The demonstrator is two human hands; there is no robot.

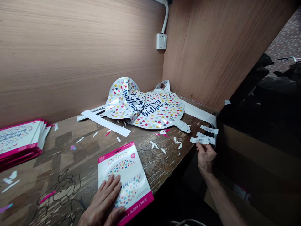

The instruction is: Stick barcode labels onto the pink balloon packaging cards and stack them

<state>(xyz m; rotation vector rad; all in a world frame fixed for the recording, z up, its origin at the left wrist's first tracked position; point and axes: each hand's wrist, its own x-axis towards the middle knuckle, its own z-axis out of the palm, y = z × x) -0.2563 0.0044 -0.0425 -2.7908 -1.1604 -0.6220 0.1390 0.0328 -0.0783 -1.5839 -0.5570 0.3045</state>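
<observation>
Pink-edged polka-dot balloon packet (127, 175), left hand (102, 199) open flat on it — right hand (206, 157) pinching white barcode strip (199, 140)

Foil balloon (160, 110) behind pkt (131, 166) on bench (58, 150), more pkts (18, 138) stacked far L.

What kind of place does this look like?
Probably a party-goods packing workstation: stacked packaged foil balloons, a loose polka-dot birthday foil balloon, and barcode strips on a worn wooden workbench.

We count one left hand (102, 201), one right hand (205, 157), one balloon packet (124, 161), one stack of packets (21, 141), three barcode strips (205, 138), one long white strip (105, 123), and one wall socket (161, 41).
</observation>
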